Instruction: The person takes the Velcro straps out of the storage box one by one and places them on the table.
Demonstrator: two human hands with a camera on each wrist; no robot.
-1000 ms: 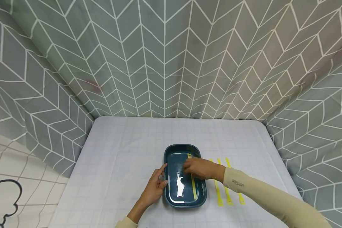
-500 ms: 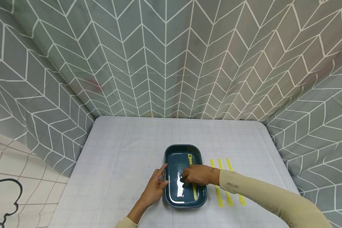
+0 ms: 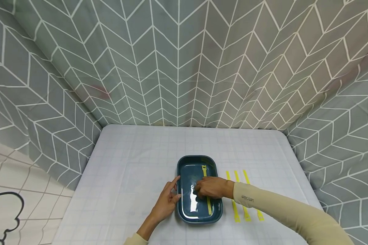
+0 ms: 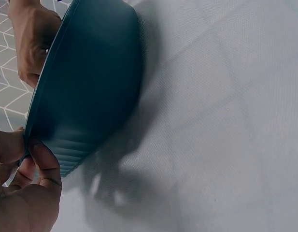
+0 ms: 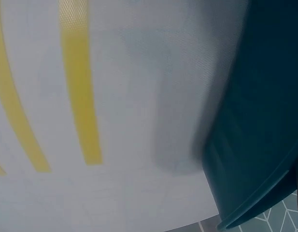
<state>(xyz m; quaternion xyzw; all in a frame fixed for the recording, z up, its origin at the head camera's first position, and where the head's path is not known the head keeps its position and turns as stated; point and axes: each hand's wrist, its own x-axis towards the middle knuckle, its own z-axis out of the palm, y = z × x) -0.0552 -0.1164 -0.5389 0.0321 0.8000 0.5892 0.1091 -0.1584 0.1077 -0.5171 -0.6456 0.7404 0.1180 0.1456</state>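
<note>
A dark teal rectangular dish [image 3: 187,175] stands on the table, a yellow strap [image 3: 204,169] with a slotted head lying lengthwise along its right side. My left hand [image 3: 165,201] pinches the dish's left rim; the left wrist view has the thumb and fingers [image 4: 45,162] on either side of that edge. My right hand [image 3: 214,187] is inside the dish, over the middle of the strap, fingers bent downward. Its fingertips are hidden, so whether they grip or only touch the strap cannot be told. The right wrist view catches the dish's outer wall [image 5: 264,111].
To the right of the dish, several more yellow straps [image 3: 235,211] lie side by side, partly under my right forearm. A white cloth with a faint grid covers the table [image 3: 135,160]. Grey patterned curtains [image 3: 178,68] hang at the back and both sides.
My right hand has moved a little toward me along the strap, uncovering more of its far end. Over the last half second it has barely shifted. The left hand and dish have stayed put.
</note>
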